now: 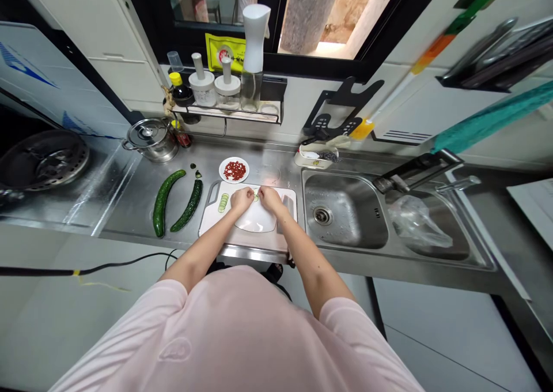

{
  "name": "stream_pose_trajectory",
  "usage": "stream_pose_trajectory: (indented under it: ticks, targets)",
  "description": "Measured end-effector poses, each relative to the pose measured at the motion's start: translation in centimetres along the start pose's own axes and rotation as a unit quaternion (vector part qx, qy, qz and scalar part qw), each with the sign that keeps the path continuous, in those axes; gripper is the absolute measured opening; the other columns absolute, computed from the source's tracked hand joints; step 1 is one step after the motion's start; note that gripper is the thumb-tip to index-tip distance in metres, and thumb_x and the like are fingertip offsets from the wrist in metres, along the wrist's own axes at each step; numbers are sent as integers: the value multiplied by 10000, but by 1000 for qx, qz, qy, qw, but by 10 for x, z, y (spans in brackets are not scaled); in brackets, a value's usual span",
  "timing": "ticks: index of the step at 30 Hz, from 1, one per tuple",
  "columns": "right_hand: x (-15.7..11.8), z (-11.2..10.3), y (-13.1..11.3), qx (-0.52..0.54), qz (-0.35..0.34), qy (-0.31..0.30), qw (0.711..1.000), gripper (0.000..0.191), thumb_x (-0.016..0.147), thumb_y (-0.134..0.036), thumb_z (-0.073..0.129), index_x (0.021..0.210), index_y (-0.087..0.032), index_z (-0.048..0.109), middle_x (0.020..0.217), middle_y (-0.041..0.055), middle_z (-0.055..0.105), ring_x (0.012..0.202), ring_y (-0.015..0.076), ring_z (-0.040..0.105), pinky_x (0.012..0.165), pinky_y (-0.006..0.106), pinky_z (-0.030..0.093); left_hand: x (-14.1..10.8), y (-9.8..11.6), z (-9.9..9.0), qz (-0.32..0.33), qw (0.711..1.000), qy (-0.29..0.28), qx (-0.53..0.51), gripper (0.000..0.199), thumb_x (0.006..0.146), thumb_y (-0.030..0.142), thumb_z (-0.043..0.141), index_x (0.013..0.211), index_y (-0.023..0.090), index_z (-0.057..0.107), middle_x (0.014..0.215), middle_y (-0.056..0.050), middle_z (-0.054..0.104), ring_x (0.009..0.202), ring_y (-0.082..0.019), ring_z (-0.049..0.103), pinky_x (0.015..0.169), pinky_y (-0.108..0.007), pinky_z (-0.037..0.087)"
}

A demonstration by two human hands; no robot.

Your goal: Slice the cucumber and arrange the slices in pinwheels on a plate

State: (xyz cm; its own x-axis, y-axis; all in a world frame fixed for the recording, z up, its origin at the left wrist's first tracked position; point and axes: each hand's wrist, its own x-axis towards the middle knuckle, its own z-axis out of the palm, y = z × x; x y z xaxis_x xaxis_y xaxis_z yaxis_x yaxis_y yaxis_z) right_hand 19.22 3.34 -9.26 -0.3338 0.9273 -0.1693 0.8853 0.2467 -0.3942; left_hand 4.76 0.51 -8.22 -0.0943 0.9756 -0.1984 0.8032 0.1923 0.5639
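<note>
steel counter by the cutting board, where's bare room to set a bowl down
Bare steel lies between the plate of red pieces and the sink, behind the cutting board. A wider patch lies left of the two cucumbers, before the steel pot. It's crowded on the board, around the left hand and right hand.

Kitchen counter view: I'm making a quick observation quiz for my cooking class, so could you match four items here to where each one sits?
Items:
1. Chopped red food
2. Cucumber slices
3. Lidded steel pot
4. Clear plastic bag

Places:
A. On the steel counter
B. In the right basin of the steel sink
C. On the white plate
D. On the cutting board

Pairs: 1-C, 2-D, 3-A, 4-B
</note>
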Motion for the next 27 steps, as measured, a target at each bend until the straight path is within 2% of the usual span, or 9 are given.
stream_pose_trajectory:
  ticks: [8, 21, 27]
  targets:
    - [7, 5, -1, -16, 8, -17, 1000, 230, 887, -194, 432, 993, -158, 633, 970, 112, 671, 860, 177, 588, 703, 220, 341, 4, 3, 5, -8, 998, -5, 68, 218, 800, 248, 511, 944, 281, 672, 948, -21, 697, 921, -178, 607, 809, -272, 392]
    - [4, -2, -8, -47, 13, -38, 998, 238, 913, -168, 411, 1064, -144, 594, 1061, 127, 644, 970, 175, 576, 775, 217, 353, 8, 1, 7, 6, 997, 7, 70, 205, 790, 229, 524, 923, 258, 677, 922, -52, 696, 901, -198, 612, 805, -297, 404]
    - [4, -4, -10, -54, 7, -44, 998, 248, 921, -170, 400, 1082, -139, 585, 1064, 144, 641, 963, 188, 581, 773, 228, 361, 9, -1, 8, 9, 997, 3, 82, 211, 797, 224, 514, 933, 252, 672, 935, -68, 687, 924, -216, 606, 812, -316, 403]
